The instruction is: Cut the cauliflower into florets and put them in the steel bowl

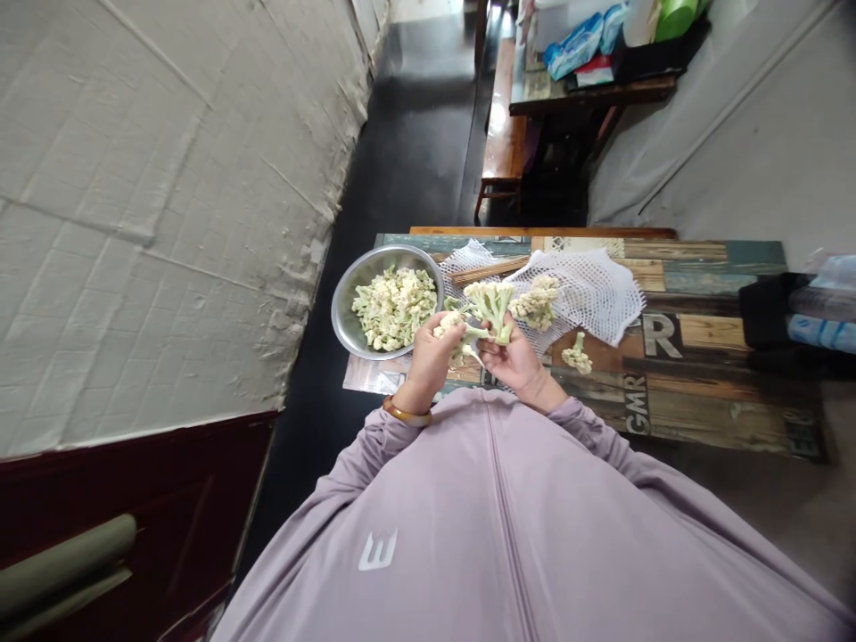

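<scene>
My left hand (432, 355), with an amber bangle at its wrist, pinches a pale cauliflower floret close to the table's near edge. Beside it, my right hand (516, 358) is closed around the stem of a larger cauliflower piece (491, 301), its branching head pointing away from me. Both hands almost meet at the stems. To the left of them sits a steel bowl (342, 312) holding many cut florets (394, 303). Just beyond my right hand lies another cauliflower chunk (537, 301), on white foam netting (592, 290). A single small floret (577, 355) rests on the tabletop further right.
The wood-patterned table (702, 374) stretches to the right, with a dark item and blue-and-white packs (826, 330) at its end. Thin brown sticks (488, 271) lie behind the bowl. A wooden bench (503, 134) and second table (595, 96) stand beyond; a white wall (167, 196) runs along the left.
</scene>
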A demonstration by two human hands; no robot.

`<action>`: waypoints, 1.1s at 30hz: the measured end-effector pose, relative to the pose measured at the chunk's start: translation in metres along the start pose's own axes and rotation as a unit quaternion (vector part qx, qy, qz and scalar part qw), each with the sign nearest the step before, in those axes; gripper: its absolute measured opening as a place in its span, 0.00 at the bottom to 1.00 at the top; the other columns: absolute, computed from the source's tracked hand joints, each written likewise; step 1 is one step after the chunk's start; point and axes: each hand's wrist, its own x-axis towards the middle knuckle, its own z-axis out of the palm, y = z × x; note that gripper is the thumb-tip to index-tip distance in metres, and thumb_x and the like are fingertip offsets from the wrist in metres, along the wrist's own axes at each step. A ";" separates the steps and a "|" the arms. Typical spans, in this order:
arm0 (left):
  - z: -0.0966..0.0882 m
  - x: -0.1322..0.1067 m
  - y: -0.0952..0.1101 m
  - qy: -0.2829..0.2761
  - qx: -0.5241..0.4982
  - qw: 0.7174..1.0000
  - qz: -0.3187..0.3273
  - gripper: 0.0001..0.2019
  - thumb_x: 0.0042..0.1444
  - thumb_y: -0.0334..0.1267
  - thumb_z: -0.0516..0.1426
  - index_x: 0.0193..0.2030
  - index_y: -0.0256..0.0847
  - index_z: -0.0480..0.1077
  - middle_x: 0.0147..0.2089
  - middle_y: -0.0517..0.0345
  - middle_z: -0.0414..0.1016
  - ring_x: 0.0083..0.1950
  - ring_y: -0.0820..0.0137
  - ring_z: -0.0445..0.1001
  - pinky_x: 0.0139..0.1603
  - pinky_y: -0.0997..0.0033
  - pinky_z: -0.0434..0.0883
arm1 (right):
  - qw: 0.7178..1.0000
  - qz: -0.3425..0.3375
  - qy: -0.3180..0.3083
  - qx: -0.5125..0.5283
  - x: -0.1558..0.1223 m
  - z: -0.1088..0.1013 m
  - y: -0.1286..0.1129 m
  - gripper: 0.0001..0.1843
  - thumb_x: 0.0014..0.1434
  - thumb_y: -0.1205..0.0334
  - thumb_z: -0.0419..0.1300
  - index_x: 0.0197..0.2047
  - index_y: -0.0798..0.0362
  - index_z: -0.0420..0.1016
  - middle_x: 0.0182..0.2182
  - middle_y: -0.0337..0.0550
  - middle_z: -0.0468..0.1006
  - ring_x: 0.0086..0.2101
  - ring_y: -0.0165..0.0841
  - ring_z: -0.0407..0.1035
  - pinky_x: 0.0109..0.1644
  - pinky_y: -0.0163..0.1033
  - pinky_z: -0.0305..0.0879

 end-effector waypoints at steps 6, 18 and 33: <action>-0.019 0.014 0.006 0.048 -0.090 0.994 -0.031 0.14 0.49 0.45 0.65 0.33 0.40 0.67 0.29 0.63 0.70 0.27 0.76 0.68 0.28 0.75 0.66 | 1.000 -0.025 -0.006 -0.015 -0.010 0.003 -0.009 0.18 0.62 0.44 0.63 0.32 0.50 0.70 0.19 0.30 0.62 0.17 0.24 0.53 0.19 0.29 0.53; -0.016 0.006 0.021 -0.087 -0.021 0.996 -0.031 0.27 0.50 0.43 0.65 0.58 0.46 0.69 0.50 0.53 0.79 0.32 0.72 0.76 0.31 0.71 0.74 | 0.988 -0.009 -0.033 -0.154 -0.012 0.002 -0.004 0.24 0.56 0.37 0.65 0.31 0.52 0.74 0.18 0.32 0.66 0.17 0.22 0.49 0.19 0.29 0.47; -0.014 0.003 0.010 -0.036 0.060 0.997 0.035 0.25 0.48 0.41 0.67 0.55 0.43 0.76 0.56 0.51 0.77 0.44 0.67 0.78 0.42 0.69 0.75 | 0.940 -0.132 0.015 -0.313 -0.017 0.000 -0.003 0.15 0.51 0.52 0.72 0.38 0.49 0.76 0.28 0.35 0.77 0.27 0.27 0.67 0.26 0.31 0.64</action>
